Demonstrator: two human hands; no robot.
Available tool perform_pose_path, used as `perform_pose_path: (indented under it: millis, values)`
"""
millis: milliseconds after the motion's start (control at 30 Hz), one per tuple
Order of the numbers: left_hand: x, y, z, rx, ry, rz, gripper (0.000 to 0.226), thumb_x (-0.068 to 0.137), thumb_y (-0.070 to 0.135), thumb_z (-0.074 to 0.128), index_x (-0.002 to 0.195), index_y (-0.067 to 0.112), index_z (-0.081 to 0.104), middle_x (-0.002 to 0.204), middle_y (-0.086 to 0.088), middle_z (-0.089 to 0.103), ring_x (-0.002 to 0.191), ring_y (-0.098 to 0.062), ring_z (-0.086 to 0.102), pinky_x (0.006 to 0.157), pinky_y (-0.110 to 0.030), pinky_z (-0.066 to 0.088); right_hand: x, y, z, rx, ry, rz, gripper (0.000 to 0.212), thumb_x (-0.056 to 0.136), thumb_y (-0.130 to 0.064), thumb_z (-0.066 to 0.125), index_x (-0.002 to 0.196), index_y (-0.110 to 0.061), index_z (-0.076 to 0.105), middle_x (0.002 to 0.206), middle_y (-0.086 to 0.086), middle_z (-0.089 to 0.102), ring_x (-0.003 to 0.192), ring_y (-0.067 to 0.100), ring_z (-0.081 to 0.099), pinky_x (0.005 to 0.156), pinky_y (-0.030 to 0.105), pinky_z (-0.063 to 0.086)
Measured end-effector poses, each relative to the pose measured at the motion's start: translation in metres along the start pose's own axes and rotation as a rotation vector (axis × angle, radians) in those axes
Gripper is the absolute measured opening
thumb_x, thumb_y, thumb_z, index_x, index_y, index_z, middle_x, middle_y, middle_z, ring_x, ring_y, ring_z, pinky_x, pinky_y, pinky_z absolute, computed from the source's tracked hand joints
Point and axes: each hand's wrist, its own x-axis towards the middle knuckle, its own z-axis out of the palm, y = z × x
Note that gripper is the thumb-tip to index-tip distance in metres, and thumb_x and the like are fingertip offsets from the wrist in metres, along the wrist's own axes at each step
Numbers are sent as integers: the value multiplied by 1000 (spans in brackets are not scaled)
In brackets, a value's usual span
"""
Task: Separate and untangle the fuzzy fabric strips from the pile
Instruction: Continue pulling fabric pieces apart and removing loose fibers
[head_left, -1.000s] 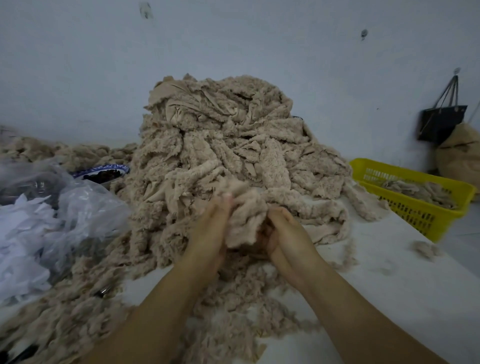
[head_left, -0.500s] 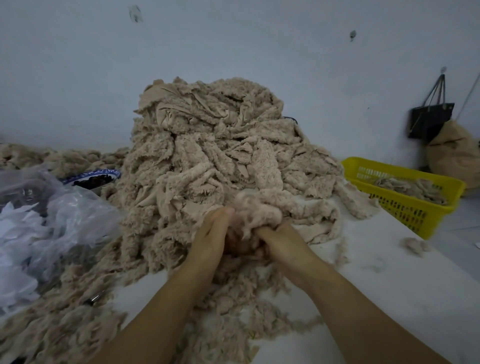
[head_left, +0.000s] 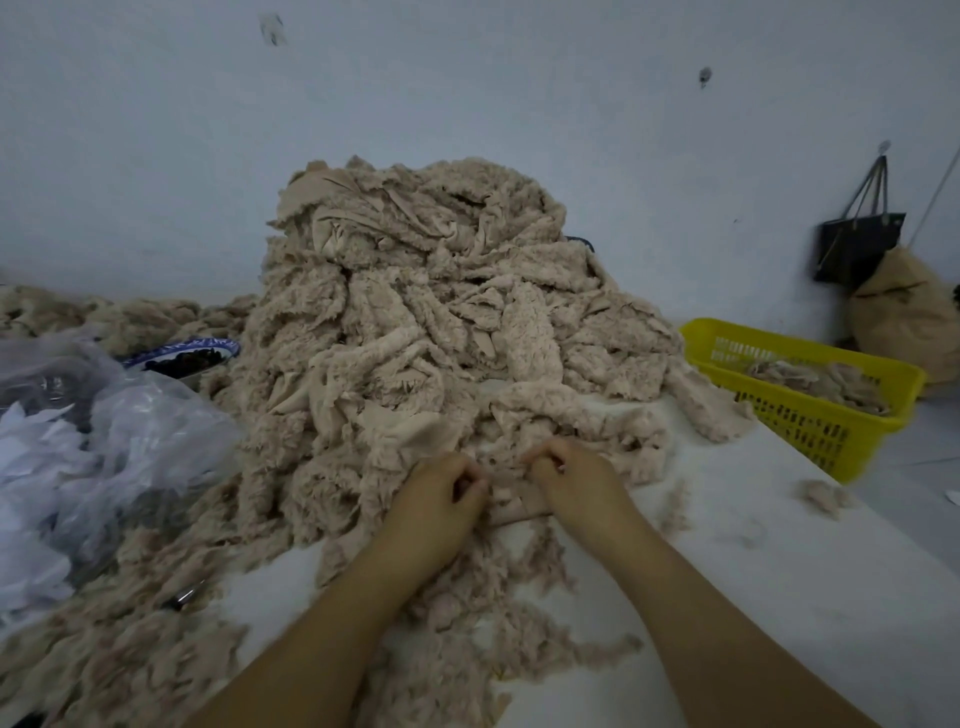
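Observation:
A tall pile of beige fuzzy fabric strips (head_left: 426, 322) rises in the middle of the white table (head_left: 779, 582). At the pile's near foot, my left hand (head_left: 441, 493) and my right hand (head_left: 576, 478) lie low on the table, fingers curled shut, each pinching the same flat beige strip (head_left: 511, 501) stretched between them. Loose fluffy strips and shreds (head_left: 488, 623) lie scattered between my forearms. The fingertips are partly buried in the fabric.
A yellow plastic basket (head_left: 815, 415) with a few strips stands at the right. Clear plastic bags with white scraps (head_left: 93, 447) lie at the left, a blue-rimmed bowl (head_left: 182, 356) behind them. A black bag (head_left: 857, 249) hangs on the wall. Scissors (head_left: 182, 597) lie among fluff.
Both hands held a bunched clump up in front of the pile; they have since lowered to the table and spread slightly apart, with a flat strip between them.

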Motion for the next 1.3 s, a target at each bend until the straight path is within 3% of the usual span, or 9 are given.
perform_pose_path:
  millis: [100,200,333,533,733,833,967,1100,1300]
  values:
    - [-1,1,-9,-222,61,-29,10,97,33,58,87,30,60,92,8,62,77,3,59,66,-17,46,-6,-6,3,-134,-134,-150,26,97,-19,47,113,-29,65,101,-13,59,89,5,55,73,20,45]
    - [-7,3,-8,-183,-218,32,20,90,45,67,104,32,64,105,12,63,95,4,59,83,-20,50,-8,-7,6,-255,-207,-186,27,96,-14,45,116,-23,61,117,-3,51,111,16,41,94,29,38]
    - [-4,1,-8,29,-288,104,26,90,45,67,107,25,63,110,12,50,107,-5,45,81,-11,36,-7,-10,2,77,-70,-124,25,97,-5,45,88,-22,61,99,-5,52,85,1,49,69,11,38]
    - [-4,0,-12,-275,-57,-76,27,97,39,58,75,25,62,64,8,55,53,1,47,48,-11,34,-5,-13,2,170,142,-192,29,93,-6,49,74,-29,53,95,-17,49,99,10,43,73,14,31]
    - [-5,-2,-23,-553,1,-143,32,96,42,58,75,19,63,68,2,56,63,-13,50,52,-17,40,-5,-8,-4,282,12,-141,18,103,-17,45,107,-29,59,98,-10,49,69,-10,48,58,7,37]
    - [-7,-2,-25,-611,-40,-147,29,96,42,59,85,17,68,79,-4,64,70,-20,56,63,-30,46,-6,-6,-3,319,-66,-111,23,104,-37,43,123,-42,55,117,-23,54,85,-17,54,65,8,40]
    - [-7,2,-24,-641,-27,-128,19,97,32,60,84,34,74,86,6,74,78,-5,66,71,-21,52,-9,-9,4,237,-132,-133,15,100,-53,40,104,-57,53,111,-30,60,98,-16,55,77,13,41]
    - [-7,2,-21,-681,-26,-117,17,97,28,61,87,32,75,92,1,75,90,-16,70,83,-34,55,-10,-13,11,111,-165,-218,11,99,-47,47,91,-45,55,95,-19,58,82,-15,53,63,7,38]
    - [-1,1,-16,-326,213,-58,20,99,26,55,81,26,62,69,8,62,59,4,53,51,-10,38,-9,-20,13,132,-7,-253,24,100,-34,51,78,-30,42,74,-8,52,72,11,54,61,25,40]
